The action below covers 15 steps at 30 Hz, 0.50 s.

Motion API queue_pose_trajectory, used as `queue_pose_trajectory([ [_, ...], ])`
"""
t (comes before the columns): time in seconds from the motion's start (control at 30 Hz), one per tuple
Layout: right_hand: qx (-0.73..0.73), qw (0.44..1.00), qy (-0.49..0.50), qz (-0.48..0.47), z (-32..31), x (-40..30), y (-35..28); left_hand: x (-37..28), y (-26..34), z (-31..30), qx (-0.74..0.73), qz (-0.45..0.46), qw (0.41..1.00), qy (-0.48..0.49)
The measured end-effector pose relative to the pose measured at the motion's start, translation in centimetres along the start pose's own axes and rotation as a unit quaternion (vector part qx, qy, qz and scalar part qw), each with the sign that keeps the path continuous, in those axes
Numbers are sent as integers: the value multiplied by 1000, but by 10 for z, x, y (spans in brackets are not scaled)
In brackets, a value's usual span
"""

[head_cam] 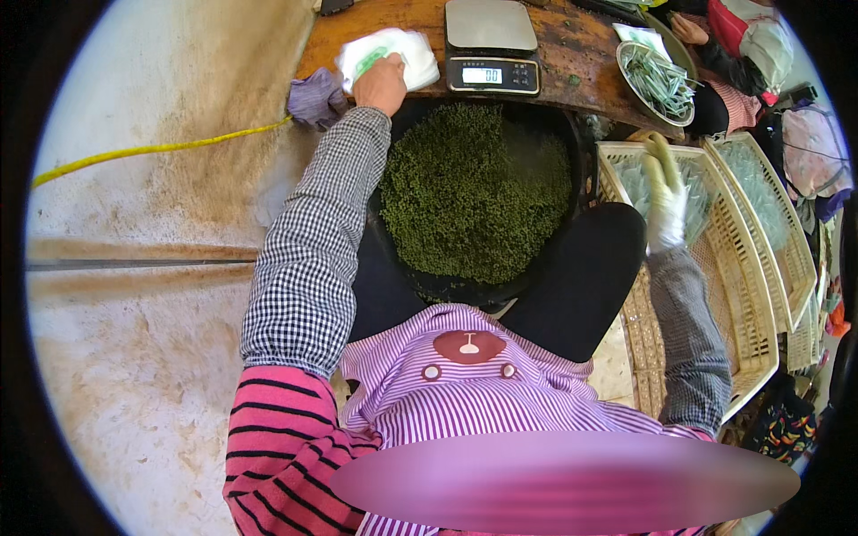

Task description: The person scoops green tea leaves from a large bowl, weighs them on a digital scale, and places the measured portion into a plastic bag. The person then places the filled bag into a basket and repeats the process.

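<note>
At the table's front left my left hand, bare, rests with curled fingers on a stack of white plastic bags with green print. Its fingertips are partly hidden, so a grip on a bag cannot be made out. Out to the right my right hand wears a pale glove, its fingers stretched out, with nothing seen in them. Below that hand, clear plastic bags lie in a cream plastic crate. Between my knees stands a black tub heaped with small green berries.
A digital scale with a lit display stands on the wooden table. Beside it a metal bowl holds thin pale strips. A second crate adjoins the first. Another person's hand shows at upper right. A yellow hose runs left.
</note>
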State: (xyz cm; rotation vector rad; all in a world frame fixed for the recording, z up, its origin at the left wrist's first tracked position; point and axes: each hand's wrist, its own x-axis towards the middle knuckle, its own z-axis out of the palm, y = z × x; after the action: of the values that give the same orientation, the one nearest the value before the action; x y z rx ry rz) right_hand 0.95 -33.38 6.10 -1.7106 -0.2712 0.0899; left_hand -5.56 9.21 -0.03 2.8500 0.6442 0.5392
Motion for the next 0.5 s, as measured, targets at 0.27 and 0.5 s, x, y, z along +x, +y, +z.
queue_pose_trajectory([
  [0.27,109,950,-281,80,191,-81,-13,-153,81,-57,-369,27,925,84],
  [0.5,-196,931,-281,127,192,-64,51,-222,75,-38,-359,-75,929,58],
])
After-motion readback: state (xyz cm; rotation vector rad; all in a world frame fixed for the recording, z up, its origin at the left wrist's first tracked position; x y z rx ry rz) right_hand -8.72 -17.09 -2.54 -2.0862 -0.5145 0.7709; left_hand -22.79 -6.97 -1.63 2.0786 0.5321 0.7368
